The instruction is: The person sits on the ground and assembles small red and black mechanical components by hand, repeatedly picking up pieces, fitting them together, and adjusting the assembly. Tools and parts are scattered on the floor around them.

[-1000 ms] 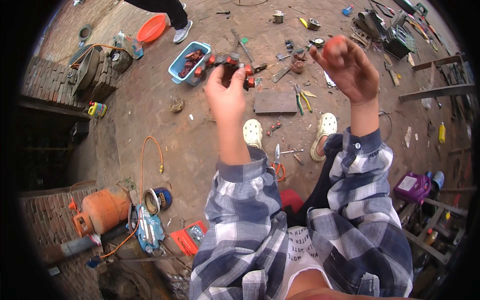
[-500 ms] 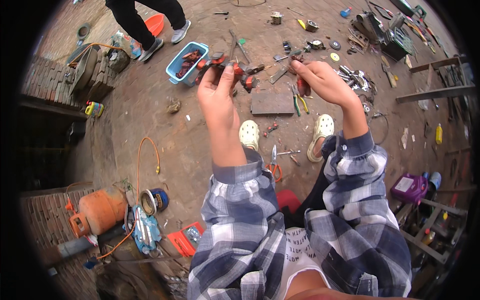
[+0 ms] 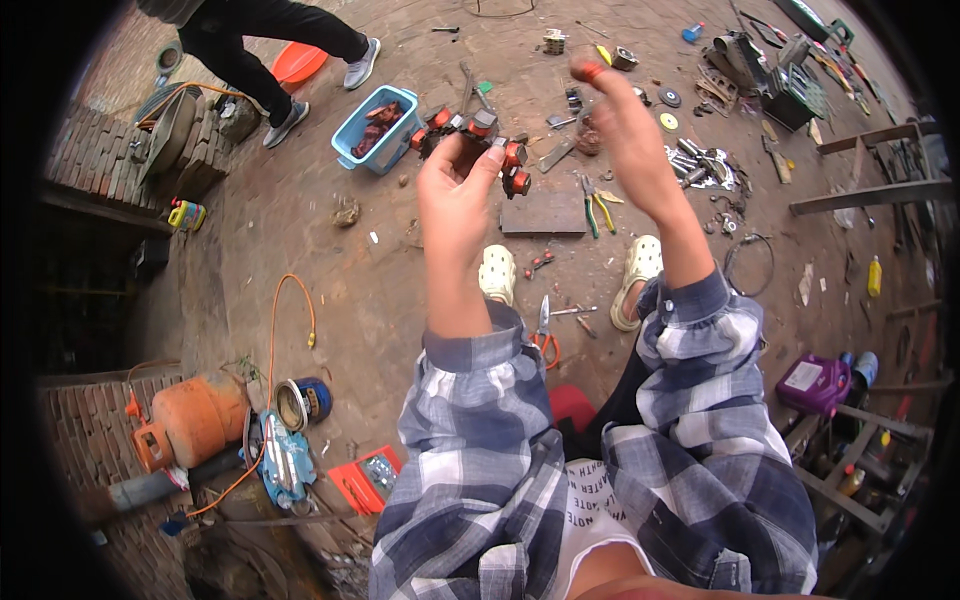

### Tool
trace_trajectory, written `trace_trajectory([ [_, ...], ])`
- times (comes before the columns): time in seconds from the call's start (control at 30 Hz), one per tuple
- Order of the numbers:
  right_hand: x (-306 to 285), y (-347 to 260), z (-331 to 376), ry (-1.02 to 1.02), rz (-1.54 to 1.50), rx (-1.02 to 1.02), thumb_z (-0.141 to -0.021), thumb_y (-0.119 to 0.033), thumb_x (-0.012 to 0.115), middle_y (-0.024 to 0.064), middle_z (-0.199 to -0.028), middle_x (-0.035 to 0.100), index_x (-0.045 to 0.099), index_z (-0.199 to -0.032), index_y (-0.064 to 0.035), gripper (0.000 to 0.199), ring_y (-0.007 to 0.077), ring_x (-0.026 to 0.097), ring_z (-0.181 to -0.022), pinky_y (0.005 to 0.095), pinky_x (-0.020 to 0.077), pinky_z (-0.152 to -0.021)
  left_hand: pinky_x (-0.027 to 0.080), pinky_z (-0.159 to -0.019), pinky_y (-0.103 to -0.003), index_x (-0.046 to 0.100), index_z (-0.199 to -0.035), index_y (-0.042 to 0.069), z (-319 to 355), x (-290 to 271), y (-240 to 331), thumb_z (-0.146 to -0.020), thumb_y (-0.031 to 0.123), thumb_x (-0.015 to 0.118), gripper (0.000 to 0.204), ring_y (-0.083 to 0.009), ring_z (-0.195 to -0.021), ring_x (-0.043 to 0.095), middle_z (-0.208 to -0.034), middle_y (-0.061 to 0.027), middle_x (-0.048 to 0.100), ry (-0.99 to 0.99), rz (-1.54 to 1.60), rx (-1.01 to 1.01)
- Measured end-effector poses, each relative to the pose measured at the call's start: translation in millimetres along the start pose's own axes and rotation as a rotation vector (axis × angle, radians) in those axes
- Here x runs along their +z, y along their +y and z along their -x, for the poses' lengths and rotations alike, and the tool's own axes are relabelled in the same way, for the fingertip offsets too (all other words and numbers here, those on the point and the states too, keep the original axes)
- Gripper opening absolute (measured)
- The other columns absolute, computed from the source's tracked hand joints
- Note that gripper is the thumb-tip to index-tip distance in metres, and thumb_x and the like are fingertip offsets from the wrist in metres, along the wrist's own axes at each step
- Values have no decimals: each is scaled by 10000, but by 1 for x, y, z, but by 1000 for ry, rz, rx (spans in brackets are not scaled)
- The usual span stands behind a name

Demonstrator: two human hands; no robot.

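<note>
My left hand (image 3: 458, 190) is closed round a black metal part with several red-orange blocks (image 3: 482, 123), raised above the ground; its exact kind does not show. To the right, my right hand (image 3: 630, 140) is raised and smeared by motion, its fingers unclear. A red-orange patch shows at its upper tip. Close beside it is a blurred reddish-brown lump (image 3: 588, 138); I cannot tell whether the hand touches it. Under the hands lie a flat grey metal block (image 3: 543, 214) and pliers (image 3: 600, 205) with yellow and green handles. A light-blue basket (image 3: 345, 157) holding reddish-brown pieces stands left of my left hand.
Orange-handled scissors (image 3: 545, 340) lie by my feet. Metal parts (image 3: 705, 165) are scattered at right, near a metal frame (image 3: 860, 190). An orange gas cylinder (image 3: 205, 415) and its hose are at lower left. Another person's legs (image 3: 250, 60) are at upper left, by an orange basin (image 3: 298, 64).
My left hand has turned the black and red part and moved slightly right. My right hand has swung upward, away from it, blurring. The other person's legs have shifted left.
</note>
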State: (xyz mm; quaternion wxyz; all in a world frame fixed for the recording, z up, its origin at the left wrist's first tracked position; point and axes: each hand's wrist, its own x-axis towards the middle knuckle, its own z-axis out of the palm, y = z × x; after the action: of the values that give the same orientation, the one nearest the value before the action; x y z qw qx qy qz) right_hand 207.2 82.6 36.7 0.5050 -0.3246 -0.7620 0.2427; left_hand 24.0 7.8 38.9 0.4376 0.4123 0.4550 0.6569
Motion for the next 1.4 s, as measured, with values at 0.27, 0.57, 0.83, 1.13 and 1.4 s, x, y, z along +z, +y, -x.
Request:
trace_trajectory([
  [0.27, -4, -20, 9, -513, -407, 242, -966, -399, 446, 40, -577, 580, 595, -677, -21, 498, 193, 577, -612, 333, 435, -849, 473, -724, -237, 614, -982, -38, -3, -7, -3, -856, 46, 641, 154, -98, -786, 595, -880, -54, 656, 214, 69, 126],
  [0.57, 22, -27, 3, -229, -1033, 118, -998, -293, 290, 176, -1315, 498, 474, -1272, 55, 479, 259, 448, -1244, 381, 292, -1083, 485, -710, -238, 628, -980, -47, 1, 9, 0, -830, 35, 664, 174, -91, -772, 610, -864, -63, 672, 60, -20, 45],
  [0.83, 3, -18, 4, -293, -1274, 159, -987, -302, 338, 147, -908, 648, 625, -915, 22, 439, 235, 606, -888, 378, 362, -1004, 527, -739, -279, 618, -1020, -56, 2, 5, 1, -852, 56, 649, 205, -138, -805, 642, -900, -88, 666, 34, 146, -50],
  [1.13, 7, -25, 9, -239, -1425, 209, -968, -357, 396, 43, -609, 512, 494, -609, -74, 467, 144, 492, -582, 373, 366, -990, 532, -811, -295, 591, -1106, -32, 3, 9, 4, -843, 63, 658, 287, -173, -902, 639, -970, -84, 652, -57, 226, -140],
  [1.4, 7, -28, 5, -36, -1729, 371, -956, -384, 422, 35, -653, 558, 587, -767, -30, 434, 172, 518, -655, 358, 396, -957, 513, -814, -291, 588, -1103, -52, 5, 15, -1, -808, -9, 659, 307, -162, -902, 634, -988, -104, 656, -123, 260, -103],
])
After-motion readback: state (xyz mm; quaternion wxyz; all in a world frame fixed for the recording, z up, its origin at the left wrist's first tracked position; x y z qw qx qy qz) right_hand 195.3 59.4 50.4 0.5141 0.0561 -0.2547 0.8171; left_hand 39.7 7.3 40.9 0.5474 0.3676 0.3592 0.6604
